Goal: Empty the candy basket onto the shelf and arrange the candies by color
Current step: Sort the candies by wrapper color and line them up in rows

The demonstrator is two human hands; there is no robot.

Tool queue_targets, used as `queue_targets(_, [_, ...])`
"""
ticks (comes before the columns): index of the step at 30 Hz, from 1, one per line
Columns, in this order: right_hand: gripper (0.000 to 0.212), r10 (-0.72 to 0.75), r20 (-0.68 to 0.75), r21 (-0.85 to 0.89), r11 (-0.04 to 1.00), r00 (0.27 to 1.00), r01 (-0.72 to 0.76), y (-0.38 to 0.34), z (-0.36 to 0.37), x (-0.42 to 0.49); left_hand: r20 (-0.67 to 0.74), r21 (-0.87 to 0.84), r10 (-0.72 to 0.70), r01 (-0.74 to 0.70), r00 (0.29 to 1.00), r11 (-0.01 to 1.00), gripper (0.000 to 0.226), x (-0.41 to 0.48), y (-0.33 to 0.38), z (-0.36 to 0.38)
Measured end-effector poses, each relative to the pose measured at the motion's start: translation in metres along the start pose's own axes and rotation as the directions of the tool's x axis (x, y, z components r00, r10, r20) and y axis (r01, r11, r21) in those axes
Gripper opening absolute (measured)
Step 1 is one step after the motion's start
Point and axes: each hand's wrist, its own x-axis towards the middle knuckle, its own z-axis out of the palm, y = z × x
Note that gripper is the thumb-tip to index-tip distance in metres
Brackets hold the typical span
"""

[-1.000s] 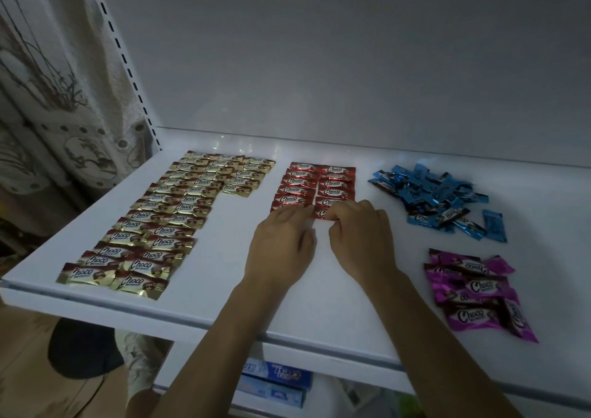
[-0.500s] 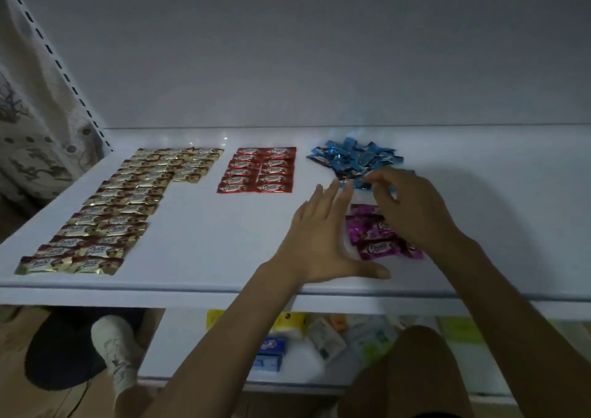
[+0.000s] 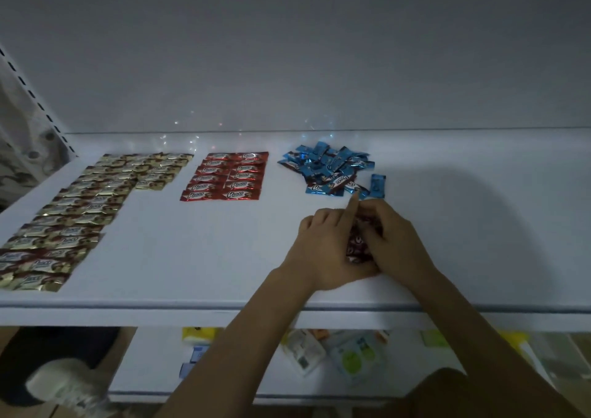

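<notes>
Fingers (image 3: 380, 216) of left hand (image 3: 323, 248) and right hand (image 3: 398, 244), moved off the finished red rows (image 3: 227, 176), now curl around the pink candies (image 3: 359, 241), starting that colour; blue pile (image 3: 329, 168) awaits.

The light is dim and bluish. A plain grey back panel (image 3: 287, 49) rises behind the white shelf (image 3: 192, 257). At the left stands a slotted upright (image 3: 30, 92), with what may be a patterned curtain (image 3: 16, 148) beyond it. Underneath, a lower shelf (image 3: 150, 376) carries blurred packets (image 3: 351, 357). Brown floor (image 3: 6, 333) shows at bottom left.
</notes>
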Motion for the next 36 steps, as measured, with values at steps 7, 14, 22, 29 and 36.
queue_targets(7, [0.037, 0.106, -0.048, 0.135, 0.986, 0.993, -0.098, -0.013, 0.014, 0.01, -0.019, -0.05, -0.064, 0.063, 0.998, 0.997, 0.104, 0.011, -0.002, 0.004])
queue_targets(14, [0.038, 0.108, -0.038, 0.218, 0.971, 0.993, -0.097, -0.014, 0.016, 0.01, -0.109, -0.028, -0.089, 0.086, 0.99, 0.996, 0.089, 0.01, 0.004, 0.003])
queue_targets(22, [0.022, 0.074, -0.086, 0.144, 0.988, 0.994, -0.061, -0.016, 0.018, 0.008, -0.301, -0.082, -0.116, 0.095, 0.946, 0.992, 0.038, 0.012, -0.008, 0.001])
queue_targets(29, [0.029, 0.075, -0.056, 0.253, 0.966, 0.996, -0.059, -0.019, 0.016, 0.006, -0.33, -0.12, -0.177, 0.145, 0.927, 0.982, 0.027, 0.008, -0.007, -0.003])
queue_targets(36, [0.059, -0.077, 0.17, 0.091, 0.994, 0.983, 0.062, 0.002, 0.004, 0.008, -0.292, -0.168, -0.214, 0.17, 0.932, 0.971, 0.021, 0.007, -0.006, -0.006])
